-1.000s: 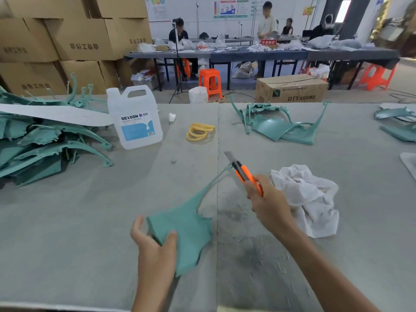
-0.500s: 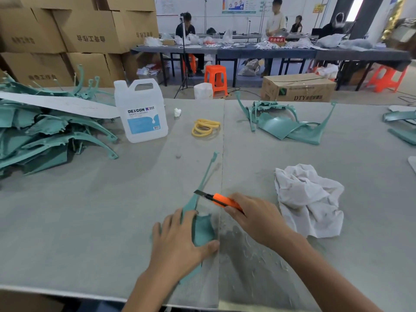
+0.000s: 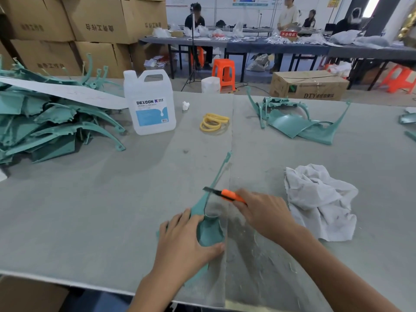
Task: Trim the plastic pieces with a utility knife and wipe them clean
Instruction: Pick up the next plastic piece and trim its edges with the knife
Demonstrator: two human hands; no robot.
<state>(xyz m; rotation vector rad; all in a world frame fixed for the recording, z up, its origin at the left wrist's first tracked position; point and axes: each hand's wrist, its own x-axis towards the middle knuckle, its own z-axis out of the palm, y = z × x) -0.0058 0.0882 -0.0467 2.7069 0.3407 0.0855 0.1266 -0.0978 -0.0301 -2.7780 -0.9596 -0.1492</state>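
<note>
A teal plastic piece with a long thin arm lies flat on the grey table near the front edge. My left hand presses down on its wide part, fingers spread over it. My right hand grips an orange utility knife; the blade tip touches the piece's thin arm just above my left hand. A crumpled white cloth lies to the right of my right hand.
A heap of teal pieces fills the left side, a few more teal parts lie at the back right. A DEXCON jug and yellow rubber bands stand behind. Plastic shavings litter the table front.
The piece went from held up in the air to lying flat under my left hand. My right hand brought the knife down and leftward onto the thin arm.
</note>
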